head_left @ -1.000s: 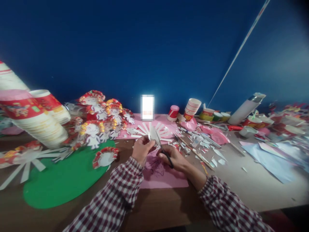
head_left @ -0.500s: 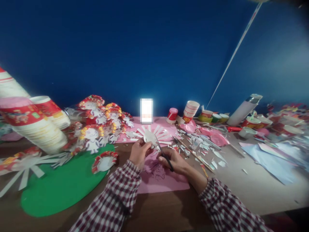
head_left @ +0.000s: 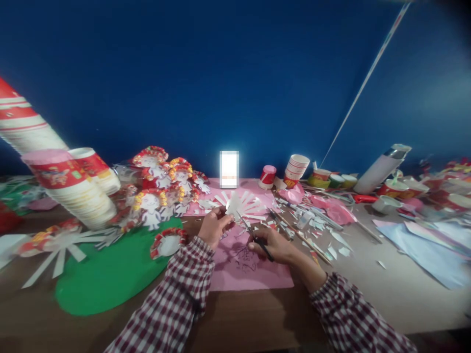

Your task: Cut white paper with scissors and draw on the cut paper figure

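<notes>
Near the middle of the head view, my left hand (head_left: 214, 226) pinches a piece of white paper (head_left: 235, 208) at its lower left edge. My right hand (head_left: 270, 243) is closed round a pair of dark-handled scissors (head_left: 253, 233), whose blades point up and left, beside the paper. Behind the piece lie white strips (head_left: 253, 202) fanned out on a pink sheet, and it is hard to tell where piece and strips part. Under my hands is more pink paper (head_left: 235, 277) with dark pen scribbles.
To the left, stacked paper cups (head_left: 73, 191) lean beside a green oval sheet (head_left: 110, 274). Cut-out paper figures (head_left: 149, 208) with red and yellow frills stand behind it. White scraps (head_left: 312, 220), a tilted bottle (head_left: 382, 169) and pale blue sheets (head_left: 427, 250) are at the right.
The view has shifted, so most things sit further right. My right hand with the scissors has drawn slightly away from my left hand, which still holds the paper.
</notes>
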### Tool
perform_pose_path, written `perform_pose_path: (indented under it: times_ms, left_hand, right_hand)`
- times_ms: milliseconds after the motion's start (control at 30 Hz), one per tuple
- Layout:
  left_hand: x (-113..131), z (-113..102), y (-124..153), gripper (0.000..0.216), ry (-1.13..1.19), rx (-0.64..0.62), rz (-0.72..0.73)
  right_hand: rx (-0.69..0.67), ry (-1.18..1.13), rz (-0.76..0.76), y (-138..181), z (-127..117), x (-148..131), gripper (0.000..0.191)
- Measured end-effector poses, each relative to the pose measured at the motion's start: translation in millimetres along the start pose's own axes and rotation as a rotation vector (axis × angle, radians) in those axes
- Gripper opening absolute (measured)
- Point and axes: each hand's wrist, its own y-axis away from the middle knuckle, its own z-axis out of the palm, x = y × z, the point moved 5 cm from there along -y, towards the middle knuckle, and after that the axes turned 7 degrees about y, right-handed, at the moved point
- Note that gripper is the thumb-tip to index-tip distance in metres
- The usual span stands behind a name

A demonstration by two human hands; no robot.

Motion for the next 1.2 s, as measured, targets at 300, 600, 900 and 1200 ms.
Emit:
perform_pose_path:
  times_ms: [300, 600, 900, 1200]
  left_hand:
    - [-10.1, 7.7, 1.4, 0.022, -0.021, -0.031, -0.086]
    - [-11.0, 9.4, 4.8, 0.027, 0.007, -0.007, -0.055]
    - [-13.5, 8.8, 4.6, 0.024, -0.004, -0.025, -0.061]
    - [-13.9, 9.0, 4.5, 0.022, -0.001, -0.019, -0.069]
  right_hand:
    - [0.019, 0.047, 0.013, 0.0, -2.4, 0.0, 0.035]
    - [0.018, 0.085, -0.004, 0.3, -2.9, -1.0, 0.034]
    - [0.010, 0.060, -0.012, 0.6, -1.8, -1.2, 0.032]
    - [0.006, 0.095, -0.016, 0.8, -1.7, -1.3, 0.034]
